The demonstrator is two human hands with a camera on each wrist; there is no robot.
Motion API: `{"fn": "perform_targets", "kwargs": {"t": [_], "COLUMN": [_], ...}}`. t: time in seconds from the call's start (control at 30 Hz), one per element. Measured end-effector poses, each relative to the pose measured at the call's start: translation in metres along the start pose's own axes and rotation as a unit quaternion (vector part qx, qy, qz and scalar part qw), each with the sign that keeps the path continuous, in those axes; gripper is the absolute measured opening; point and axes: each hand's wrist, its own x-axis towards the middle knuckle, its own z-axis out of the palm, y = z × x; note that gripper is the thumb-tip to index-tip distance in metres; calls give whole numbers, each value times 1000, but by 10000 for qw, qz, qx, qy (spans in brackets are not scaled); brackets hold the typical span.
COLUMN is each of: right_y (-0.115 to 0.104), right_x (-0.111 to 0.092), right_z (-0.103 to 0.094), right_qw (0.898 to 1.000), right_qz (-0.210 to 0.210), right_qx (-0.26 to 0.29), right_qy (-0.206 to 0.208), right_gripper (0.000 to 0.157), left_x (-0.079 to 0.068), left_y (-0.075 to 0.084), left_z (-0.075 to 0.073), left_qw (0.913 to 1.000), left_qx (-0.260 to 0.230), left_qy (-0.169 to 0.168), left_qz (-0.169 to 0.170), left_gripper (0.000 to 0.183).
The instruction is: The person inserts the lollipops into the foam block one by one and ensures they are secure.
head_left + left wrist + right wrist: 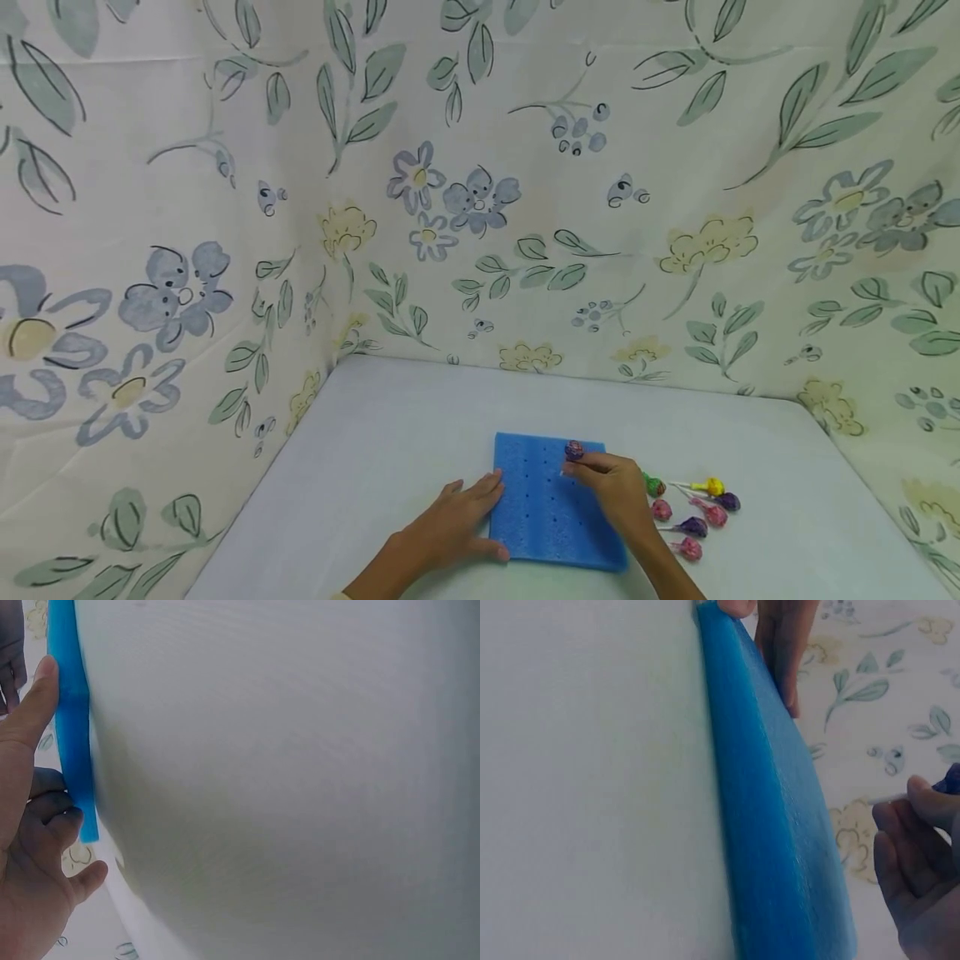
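Note:
A blue foam board (517, 537) dotted with small holes lies on the white table. Between thumb and fingers, my right hand (615, 492) pinches the white stick of a lollipop (573, 450) in a dark purple wrapper, above the upper right of the board. The right wrist view shows the stick (889, 799) jutting out past the fingertips, apart from the foam. My left hand (461, 523) rests against the board's left side, fingers extended along the edge and thumb at the near left corner. The left wrist view shows these fingers touching the board's edge (75, 742).
To the right of the board lie several loose wrapped lollipops: a green one (655, 486), a yellow one (714, 486), purple ones (693, 527) and pink ones (688, 548). Floral cloth (480, 283) hangs behind and at both sides of the table (390, 433).

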Motion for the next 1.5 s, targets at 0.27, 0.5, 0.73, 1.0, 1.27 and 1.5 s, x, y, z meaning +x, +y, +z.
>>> {"fn": "perform_targets", "kwargs": {"t": [0.27,0.5,0.73,1.0,1.27,1.5], "right_y": [2,4,2,6,6,8], "right_x": [6,11,19,24,27,28], "right_z": [21,38,51,56,62,68], "right_qw": [9994,9992,9992,9985,9976,9933], "right_qz": [-307,-369,-388,-524,-563,-763], "right_qx": [-131,-148,33,-150,-395,-872], "right_qy": [70,-72,-2,9,-122,19], "right_gripper": [6,11,7,6,10,5], "left_x": [2,-1,1,3,2,2], "left_y": [0,0,-3,-2,-2,-4], "left_z": [1,1,5,8,5,4], "left_qw": [10000,9999,9999,10000,10000,9998], "left_qx": [13,31,-74,-57,42,97], "left_qy": [73,102,85,21,38,95], "left_qz": [17,50,94,1,35,133], "left_gripper": [100,99,98,98,98,99]}}
